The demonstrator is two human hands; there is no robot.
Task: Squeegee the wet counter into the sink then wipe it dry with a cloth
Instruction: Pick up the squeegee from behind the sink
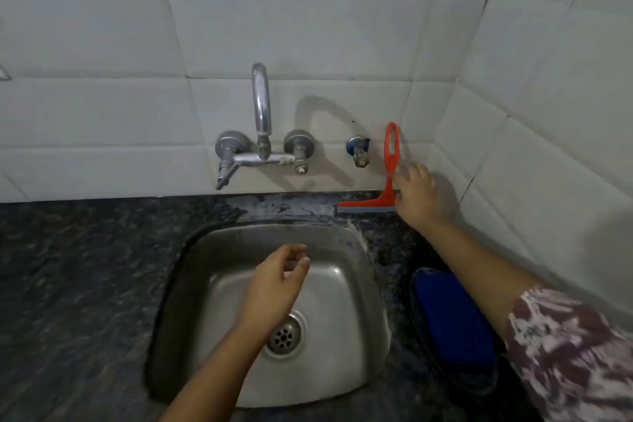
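Observation:
A red squeegee leans upright against the white tiled wall, its grey blade resting on the dark granite counter behind the sink. My right hand is beside its handle, fingers spread and touching or nearly touching it, without a closed grip. My left hand hovers over the steel sink, fingers loosely curled and empty. A blue cloth lies on the counter right of the sink, partly under my right forearm.
A chrome wall tap with two knobs juts out over the sink's back edge. A small valve sits on the wall just left of the squeegee. The tiled side wall closes in at the right.

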